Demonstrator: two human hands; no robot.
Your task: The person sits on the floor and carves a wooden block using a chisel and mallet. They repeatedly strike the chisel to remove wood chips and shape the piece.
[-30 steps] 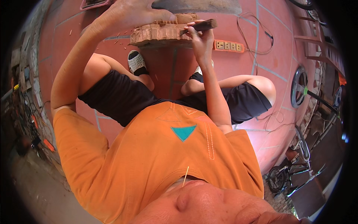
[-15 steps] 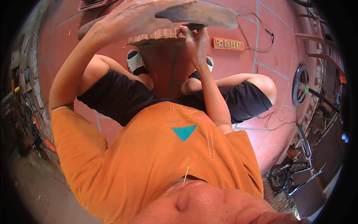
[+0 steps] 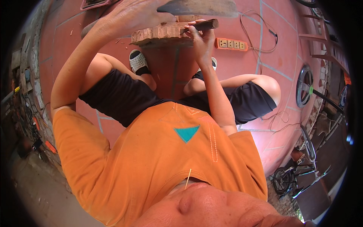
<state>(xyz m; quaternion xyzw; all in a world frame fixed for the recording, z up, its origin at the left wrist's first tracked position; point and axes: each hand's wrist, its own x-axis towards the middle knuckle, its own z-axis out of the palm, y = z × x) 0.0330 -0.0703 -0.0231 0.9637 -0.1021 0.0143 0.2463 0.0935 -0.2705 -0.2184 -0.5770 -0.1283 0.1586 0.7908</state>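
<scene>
While drawing back the wooden mallet (image 3: pixel 202 7) gripped in left hand (image 3: pixel 138 16), uncovers the chisel (image 3: pixel 207 25), pinched in right hand (image 3: pixel 202 41) against the carved wood block (image 3: pixel 157 34).

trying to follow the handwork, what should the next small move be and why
Probably tap the wooden mallet in the left hand onto the dark chisel: the right hand holds it slanted, its tip seemingly at the reddish block, and the mallet appears clear of it.
</scene>
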